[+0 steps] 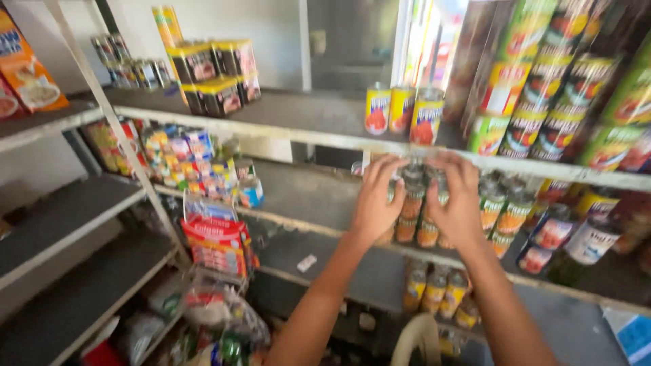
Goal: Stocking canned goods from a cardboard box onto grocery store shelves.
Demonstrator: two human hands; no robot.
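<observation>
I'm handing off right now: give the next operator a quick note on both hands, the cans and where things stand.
Left hand: fingers spread against the left side of the stacked orange-label cans on the middle shelf.
Right hand: pressed on the stack's right side.
Whether either hand actually grips a can is unclear.
Done: cans stand two layers high between the hands.
Left: the three red-and-yellow cans on the shelf above stand apart, untouched.

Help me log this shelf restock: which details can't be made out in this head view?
- Stacked cans on the middle shelf: the left hand and right hand cover their sides, so the count and the grip are hidden.
- Can labels: motion blur leaves only colours.
- Cans at upper right: cut off by the frame edge.
- Small tins at top left: too small to identify.
</observation>
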